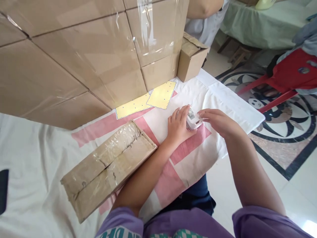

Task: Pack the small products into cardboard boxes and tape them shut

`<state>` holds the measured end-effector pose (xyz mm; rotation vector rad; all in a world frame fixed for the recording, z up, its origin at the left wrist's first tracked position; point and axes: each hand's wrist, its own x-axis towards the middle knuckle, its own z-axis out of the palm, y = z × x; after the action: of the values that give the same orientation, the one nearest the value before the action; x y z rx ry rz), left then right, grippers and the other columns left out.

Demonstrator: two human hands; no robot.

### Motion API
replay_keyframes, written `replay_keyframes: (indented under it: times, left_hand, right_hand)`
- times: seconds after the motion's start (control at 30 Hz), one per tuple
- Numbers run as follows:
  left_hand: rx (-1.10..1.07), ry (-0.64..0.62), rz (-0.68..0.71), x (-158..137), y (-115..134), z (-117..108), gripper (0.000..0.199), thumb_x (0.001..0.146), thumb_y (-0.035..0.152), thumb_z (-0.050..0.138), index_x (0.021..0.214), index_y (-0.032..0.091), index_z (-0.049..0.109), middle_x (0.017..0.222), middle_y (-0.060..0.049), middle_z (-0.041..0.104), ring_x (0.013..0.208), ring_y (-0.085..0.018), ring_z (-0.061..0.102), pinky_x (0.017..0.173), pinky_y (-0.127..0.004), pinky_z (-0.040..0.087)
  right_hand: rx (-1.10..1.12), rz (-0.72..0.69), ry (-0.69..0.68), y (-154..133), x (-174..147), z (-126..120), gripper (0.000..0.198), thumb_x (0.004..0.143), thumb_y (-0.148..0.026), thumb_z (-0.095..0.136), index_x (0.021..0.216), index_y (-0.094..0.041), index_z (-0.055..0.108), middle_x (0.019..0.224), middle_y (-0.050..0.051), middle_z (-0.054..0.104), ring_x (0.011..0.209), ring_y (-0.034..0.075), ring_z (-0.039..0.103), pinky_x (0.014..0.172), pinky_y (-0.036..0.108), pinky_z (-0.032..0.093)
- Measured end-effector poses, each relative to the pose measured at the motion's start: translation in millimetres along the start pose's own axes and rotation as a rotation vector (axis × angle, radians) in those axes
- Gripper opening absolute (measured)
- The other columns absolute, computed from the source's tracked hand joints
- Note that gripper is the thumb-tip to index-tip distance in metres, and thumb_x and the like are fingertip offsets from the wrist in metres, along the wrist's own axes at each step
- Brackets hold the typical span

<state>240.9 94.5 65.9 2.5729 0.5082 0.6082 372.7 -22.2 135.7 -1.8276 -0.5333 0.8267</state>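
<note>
My left hand [180, 124] is closed around the left side of a small white case [194, 119] with a clear or greyish part on top; its exact kind is unclear. The case rests on or just above the cloth-covered table. At its right end, the bent fingers of my right hand [215, 119] are pressed together against the edge, and whatever they pinch is too small to make out. Beyond my left hand, two yellow scalloped sheets [162, 95] with small dots lie overlapping. A long taped cardboard box [109, 168] lies beside my left forearm.
A wall of taped cardboard boxes [81, 56] stands at the back left. A smaller carton [192, 59] sits at its right end, with another person's arm [203, 8] behind. Past the white table edge [250, 114] is a red chair [294, 71]. A dark object [3, 191] lies far left.
</note>
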Motion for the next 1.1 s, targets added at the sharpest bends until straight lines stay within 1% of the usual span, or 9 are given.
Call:
replay_keyframes:
  times: [0.1, 0.2, 0.37, 0.53, 0.63, 0.77, 0.9, 0.97, 1.1]
  left_hand:
    - [0.007, -0.004, -0.002, 1.1, 2.6, 0.0, 0.090, 0.079, 0.046, 0.068, 0.156, 0.020, 0.029, 0.160, -0.008, 0.042, 0.147, -0.031, 0.034, 0.111, -0.043, 0.038]
    - [0.019, -0.011, -0.006, 1.4, 4.4, -1.0, 0.088, 0.080, 0.047, 0.067, 0.156, 0.021, 0.029, 0.160, -0.009, 0.042, 0.147, -0.031, 0.034, 0.110, -0.043, 0.038]
    - [0.005, -0.016, -0.002, 0.6, 2.8, -1.3, 0.086, 0.084, 0.050, 0.064, 0.156, 0.022, 0.027, 0.160, -0.011, 0.042, 0.147, -0.032, 0.034, 0.109, -0.044, 0.039]
    - [-0.166, 0.056, 0.045, 0.8, 2.6, -4.0, 0.078, 0.087, 0.047, 0.063, 0.153, 0.022, 0.030, 0.161, -0.015, 0.036, 0.147, -0.034, 0.033, 0.112, -0.050, 0.036]
    - [-0.417, 0.187, 0.095, -12.5, 13.7, -29.7, 0.054, 0.094, 0.046, 0.053, 0.141, 0.020, 0.046, 0.152, -0.018, 0.043, 0.138, -0.030, 0.044, 0.110, -0.047, 0.040]
    - [-0.626, 0.038, 0.073, -62.6, 33.6, -90.5, 0.040, 0.093, 0.047, 0.061, 0.121, 0.019, 0.059, 0.117, -0.011, 0.060, 0.110, -0.021, 0.060, 0.094, -0.035, 0.052]
    - [-0.406, 0.117, 0.163, -119.4, 35.6, -140.2, 0.012, 0.090, 0.024, 0.067, 0.102, 0.020, 0.064, 0.089, -0.002, 0.068, 0.082, -0.016, 0.061, 0.079, -0.031, 0.051]
    - [-0.250, 0.169, 0.154, -138.4, 30.5, -156.5, 0.015, 0.089, 0.019, 0.068, 0.104, 0.019, 0.064, 0.090, -0.003, 0.071, 0.080, -0.016, 0.061, 0.077, -0.031, 0.050]
    - [-0.110, 0.106, 0.057, -160.4, 21.8, -182.1, 0.017, 0.092, 0.023, 0.068, 0.107, 0.018, 0.064, 0.093, -0.004, 0.070, 0.083, -0.017, 0.061, 0.077, -0.032, 0.050]
  right_hand:
    - [-0.054, -0.021, 0.050, 4.2, -14.5, -9.8, 0.020, 0.074, -0.044, 0.070, 0.077, -0.024, 0.070, 0.111, 0.005, 0.065, 0.106, 0.025, 0.058, 0.095, 0.038, 0.046]
    - [-0.317, -0.022, 0.093, 24.8, -24.2, -7.8, 0.027, 0.079, -0.048, 0.064, 0.069, -0.022, 0.064, 0.107, 0.006, 0.061, 0.105, 0.027, 0.056, 0.098, 0.045, 0.043]
    - [-0.691, -0.073, 0.118, 64.6, -37.2, 8.3, 0.026, 0.085, -0.034, 0.053, 0.062, -0.022, 0.057, 0.109, 0.008, 0.055, 0.119, 0.034, 0.044, 0.105, 0.062, 0.032]
    - [-0.446, -0.221, 0.166, 71.5, -62.6, 7.5, 0.026, 0.094, -0.044, 0.052, 0.081, -0.024, 0.062, 0.115, 0.007, 0.051, 0.118, 0.029, 0.049, 0.108, 0.056, 0.035]
    - [-0.358, -0.365, 0.151, 53.7, -85.5, 15.2, 0.020, 0.100, -0.040, 0.052, 0.091, -0.025, 0.061, 0.115, 0.007, 0.050, 0.120, 0.026, 0.051, 0.107, 0.050, 0.039]
    - [-0.442, -0.557, 0.063, 14.3, -123.0, 42.7, 0.009, 0.102, -0.024, 0.048, 0.097, -0.024, 0.056, 0.122, 0.009, 0.047, 0.122, 0.025, 0.047, 0.102, 0.048, 0.040]
    - [-0.583, -0.675, -0.149, -12.8, -153.9, 72.5, 0.010, 0.099, -0.015, 0.048, 0.101, -0.024, 0.053, 0.128, 0.011, 0.045, 0.125, 0.030, 0.042, 0.096, 0.049, 0.039]
    - [-0.619, -0.755, -0.242, -17.1, -160.6, 84.3, 0.010, 0.098, -0.014, 0.049, 0.102, -0.023, 0.053, 0.129, 0.012, 0.045, 0.127, 0.032, 0.040, 0.096, 0.050, 0.037]
    - [-0.608, -0.912, -0.357, -17.0, -154.2, 104.4, 0.014, 0.097, -0.011, 0.051, 0.107, -0.021, 0.054, 0.130, 0.013, 0.045, 0.128, 0.033, 0.040, 0.097, 0.049, 0.037]
